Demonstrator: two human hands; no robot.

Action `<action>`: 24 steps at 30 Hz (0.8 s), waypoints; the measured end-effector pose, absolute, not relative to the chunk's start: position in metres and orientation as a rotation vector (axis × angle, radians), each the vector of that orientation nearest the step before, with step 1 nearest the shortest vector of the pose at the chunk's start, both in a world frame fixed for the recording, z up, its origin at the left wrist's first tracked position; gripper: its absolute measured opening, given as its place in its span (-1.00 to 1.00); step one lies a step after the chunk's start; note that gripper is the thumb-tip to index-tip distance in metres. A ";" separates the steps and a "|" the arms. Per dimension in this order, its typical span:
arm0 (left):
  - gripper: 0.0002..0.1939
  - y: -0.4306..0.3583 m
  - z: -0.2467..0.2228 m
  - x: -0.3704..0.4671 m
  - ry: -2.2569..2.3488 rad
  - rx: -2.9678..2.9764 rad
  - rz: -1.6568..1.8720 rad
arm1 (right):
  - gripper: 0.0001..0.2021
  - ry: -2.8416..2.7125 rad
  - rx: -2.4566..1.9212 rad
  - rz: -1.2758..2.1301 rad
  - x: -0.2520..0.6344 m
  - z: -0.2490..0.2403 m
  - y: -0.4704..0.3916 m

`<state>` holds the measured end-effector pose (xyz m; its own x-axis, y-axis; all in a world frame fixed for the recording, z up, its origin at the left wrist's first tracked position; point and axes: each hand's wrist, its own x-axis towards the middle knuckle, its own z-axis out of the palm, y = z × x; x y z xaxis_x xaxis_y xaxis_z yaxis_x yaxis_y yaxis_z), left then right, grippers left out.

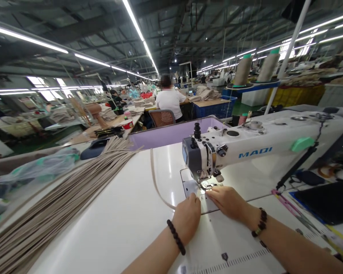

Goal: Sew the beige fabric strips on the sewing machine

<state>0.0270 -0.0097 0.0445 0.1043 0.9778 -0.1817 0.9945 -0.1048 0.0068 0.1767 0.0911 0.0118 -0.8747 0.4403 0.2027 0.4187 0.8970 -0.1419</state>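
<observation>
My left hand (188, 215) is closed at the front left of the needle plate, its fingers bent together. A narrow beige fabric strip (157, 186) curves over the white table into this hand; the fingers cover its end. My right hand (230, 201) lies just right of the needle area, fingertips pressed together close to the presser foot (208, 185). Whatever those fingertips pinch is too small and covered to make out. Above both hands stands the white sewing machine (257, 146), its lamp lighting the plate. On the left lies a thick bundle of beige strips (65, 198).
Pink-handled scissors (288, 203) and a dark tray-like object (328, 201) lie at right. Two thread cones (242, 70) stand on a holder behind the machine. A lilac panel (171, 133) borders the table's far side. Beyond it sits a person in white (170, 102).
</observation>
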 end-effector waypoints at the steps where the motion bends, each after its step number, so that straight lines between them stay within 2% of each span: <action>1: -0.74 -0.010 0.045 0.027 2.018 2.230 -0.197 | -0.79 -2.836 -0.652 0.139 0.177 0.011 0.091; 12: -0.71 -0.010 0.047 0.026 2.019 2.183 -0.195 | -0.80 -2.827 -0.658 0.234 0.176 0.009 0.092; 20: -0.73 -0.014 0.054 -0.007 2.084 2.154 -0.018 | -0.75 -2.788 -0.655 0.310 0.176 0.014 0.090; 22: -0.75 -0.036 0.065 -0.035 2.120 2.095 0.113 | -0.75 -2.767 -0.657 0.367 0.176 0.015 0.090; 24: -0.80 -0.074 0.071 -0.069 2.088 1.951 0.477 | -0.74 -2.752 -0.655 0.417 0.177 0.015 0.090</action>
<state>-0.0687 -0.0736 0.0714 -0.0769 0.9961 0.0441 0.9163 0.0532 0.3970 0.1772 0.0903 0.0150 -0.8576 0.4726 0.2026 0.3914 0.8555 -0.3389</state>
